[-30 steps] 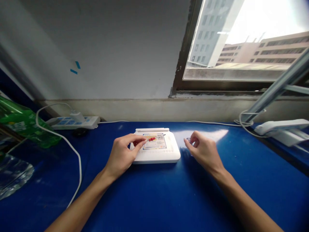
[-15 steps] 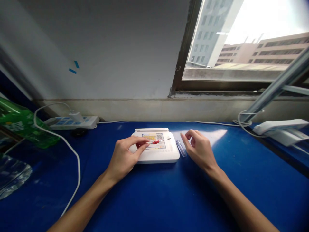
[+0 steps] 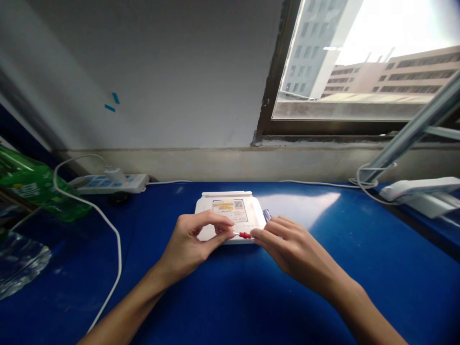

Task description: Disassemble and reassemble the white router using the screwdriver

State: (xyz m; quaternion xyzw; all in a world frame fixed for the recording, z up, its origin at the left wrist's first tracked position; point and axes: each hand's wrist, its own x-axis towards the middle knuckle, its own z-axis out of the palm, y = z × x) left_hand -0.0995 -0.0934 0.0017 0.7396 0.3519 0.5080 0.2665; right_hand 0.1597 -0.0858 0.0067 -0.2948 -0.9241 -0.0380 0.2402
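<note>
A white flat device (image 3: 230,211) with a printed label on top lies on the blue table (image 3: 251,287). My left hand (image 3: 192,239) pinches a small screwdriver with a red collar (image 3: 244,235) just in front of the device. My right hand (image 3: 291,247) meets it from the right, its fingertips closed on the other end of the tool. A small clear tube (image 3: 266,214) lies beside the device's right edge, partly hidden by my right fingers.
A white power strip (image 3: 108,182) with a plugged cable sits at the back left. A green bottle (image 3: 36,187) and clear plastic (image 3: 17,261) lie at the left edge. A white bar (image 3: 417,188) and metal rail stand at the right under the window.
My left hand drew the screwdriver toward me, off the device's label. My right hand left the clear tube and came left to grip the tool's other end.
</note>
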